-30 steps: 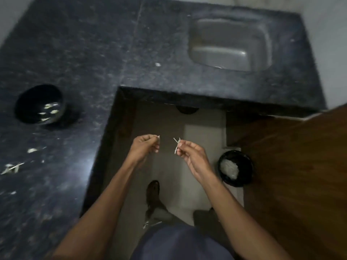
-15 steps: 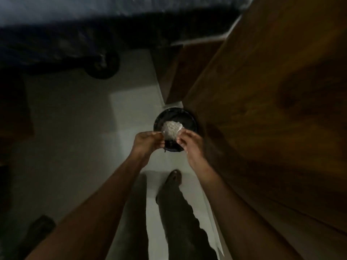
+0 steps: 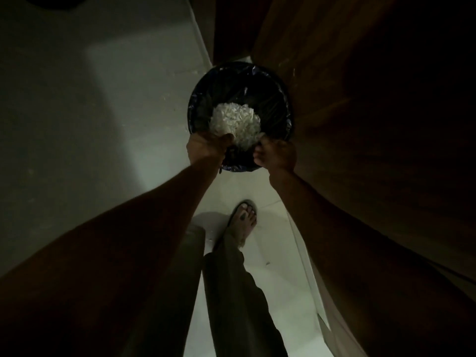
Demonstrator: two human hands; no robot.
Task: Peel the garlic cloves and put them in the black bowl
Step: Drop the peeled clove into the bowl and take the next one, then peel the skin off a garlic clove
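pale floor (image 3: 64, 124): both hands (image 3: 206, 148) (image 3: 277, 155) over bin's (image 3: 273, 99) peels (image 3: 235, 122); finger state unclear.

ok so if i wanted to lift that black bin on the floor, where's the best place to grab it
Probably by the rim of the bin, one hand on each side, coming down from above. It stands upright with its round mouth open to the top, and the liner bag is folded over the edge, so pinch rim and liner together. The far side sits close to the wooden door, so the left and near sides are freer.
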